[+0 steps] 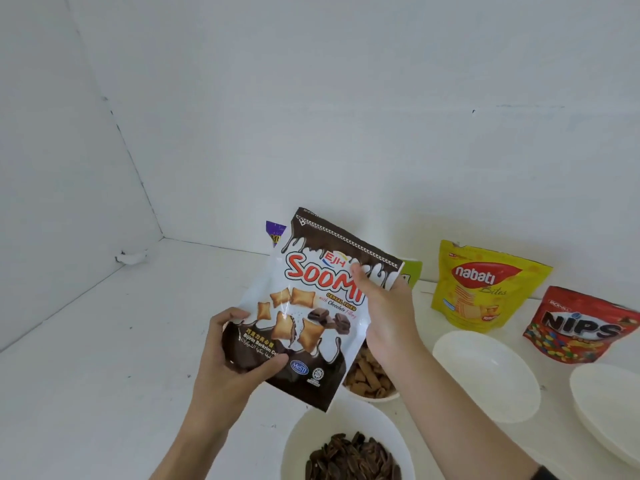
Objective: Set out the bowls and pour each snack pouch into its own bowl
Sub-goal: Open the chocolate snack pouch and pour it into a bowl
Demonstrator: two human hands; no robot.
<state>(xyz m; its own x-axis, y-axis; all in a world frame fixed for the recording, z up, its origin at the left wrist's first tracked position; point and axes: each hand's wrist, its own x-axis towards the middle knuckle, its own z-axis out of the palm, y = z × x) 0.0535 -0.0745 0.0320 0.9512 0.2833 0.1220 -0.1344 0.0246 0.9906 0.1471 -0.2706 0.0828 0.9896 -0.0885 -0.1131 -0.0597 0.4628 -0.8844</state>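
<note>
I hold a brown-and-white Soomi pouch [311,306] up in front of me, tilted, its zip top toward the upper right. My left hand [235,355] grips its lower left corner. My right hand [384,306] grips its right edge near the top. Behind and below the pouch sits a white bowl [372,396] of tan cereal pieces, partly hidden. A nearer white bowl [298,441] holds dark brown pieces. An empty white bowl [485,372] lies to the right.
A yellow Nabati pouch [481,285] and a red Nips pouch [581,327] stand at the back right. A stack of white bowls [609,407] sits at the right edge. A purple pouch [275,232] and a green pouch [412,271] peek out behind the Soomi pouch. White walls enclose the table.
</note>
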